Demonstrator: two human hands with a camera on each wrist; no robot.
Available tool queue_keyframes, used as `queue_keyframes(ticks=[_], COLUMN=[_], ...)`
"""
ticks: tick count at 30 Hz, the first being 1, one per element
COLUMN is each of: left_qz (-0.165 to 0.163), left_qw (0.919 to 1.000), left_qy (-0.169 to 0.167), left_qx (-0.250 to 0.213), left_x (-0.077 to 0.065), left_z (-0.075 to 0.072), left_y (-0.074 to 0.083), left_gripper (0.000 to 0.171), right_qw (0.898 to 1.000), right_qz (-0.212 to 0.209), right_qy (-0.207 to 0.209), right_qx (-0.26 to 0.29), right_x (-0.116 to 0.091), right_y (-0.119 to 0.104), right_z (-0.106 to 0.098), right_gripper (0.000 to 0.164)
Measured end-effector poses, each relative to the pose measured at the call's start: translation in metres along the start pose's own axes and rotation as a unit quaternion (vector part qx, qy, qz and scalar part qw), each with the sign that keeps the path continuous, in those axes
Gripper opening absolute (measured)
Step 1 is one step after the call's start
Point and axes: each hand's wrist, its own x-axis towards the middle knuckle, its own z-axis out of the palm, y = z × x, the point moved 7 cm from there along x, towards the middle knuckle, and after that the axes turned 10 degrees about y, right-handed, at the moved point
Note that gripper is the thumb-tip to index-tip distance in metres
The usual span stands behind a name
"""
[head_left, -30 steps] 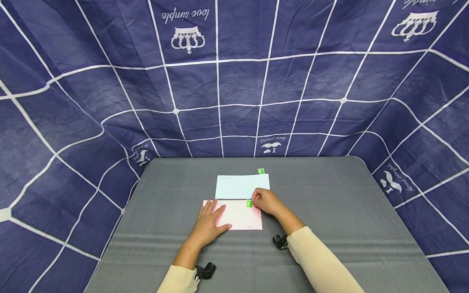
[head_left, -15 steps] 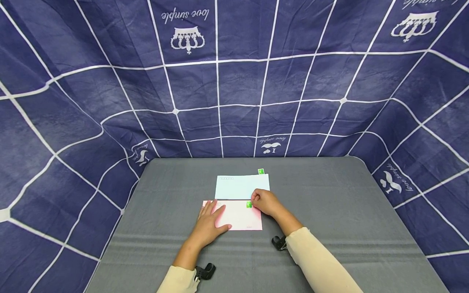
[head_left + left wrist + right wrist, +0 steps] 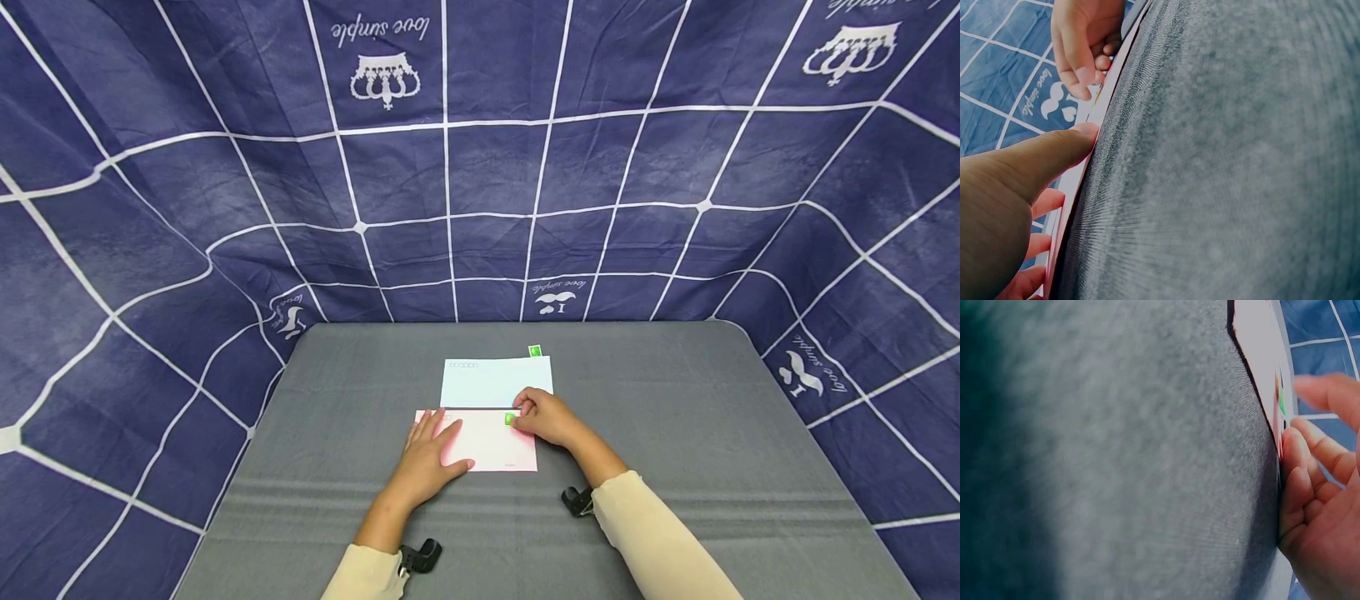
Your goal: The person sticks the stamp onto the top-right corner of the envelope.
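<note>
A pink envelope (image 3: 491, 448) lies on the grey table, with a green postage stamp (image 3: 509, 419) on its upper right corner. My left hand (image 3: 425, 463) rests spread on the envelope's left part; its thumb (image 3: 1054, 153) presses the near edge in the left wrist view. My right hand (image 3: 547, 417) is over the upper right corner, a digit at the stamp's edge. In the right wrist view the right hand (image 3: 1325, 506) has thumb and index finger apart, the other fingers bent. The green stamp (image 3: 1282, 401) lies flat on the paper there, not between them.
A pale blue envelope (image 3: 483, 385) lies just beyond the pink one. Another green stamp (image 3: 535, 351) sits at its far right edge. A blue cloth (image 3: 495, 167) with white lines stands around the back and sides of the grey table (image 3: 660, 400).
The right thumb and index finger have come apart beside the stamp, which they were pinching at its edge. The stamp has moved very slightly down. My left hand stays still.
</note>
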Motion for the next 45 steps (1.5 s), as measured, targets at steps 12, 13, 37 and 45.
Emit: queue_keyframes(ticks=[12, 13, 37, 45], left_qz=[0.007, 0.008, -0.009, -0.031], left_qw=[0.9999, 0.9999, 0.9999, 0.9990], left_qy=[-0.007, -0.007, 0.004, 0.032], left_qx=[0.008, 0.009, 0.003, -0.003], left_x=[-0.0008, -0.0008, 0.0007, 0.0015], left_z=[0.0003, 0.0002, -0.0002, -0.0020], left_y=[0.0007, 0.0008, -0.0008, -0.0038], left_gripper=[0.071, 0.071, 0.072, 0.073], right_qw=[0.998, 0.998, 0.998, 0.999], right_qz=[-0.046, -0.047, -0.056, -0.045], right_qy=[-0.006, -0.005, -0.003, 0.002], right_qx=[-0.034, -0.035, -0.021, -0.006], right_x=[-0.0039, -0.0040, -0.0045, -0.0067], right_y=[-0.0007, -0.0008, -0.0009, 0.0012], right_z=[0.0017, 0.0018, 0.0007, -0.0005], right_gripper=[0.026, 0.026, 0.028, 0.030])
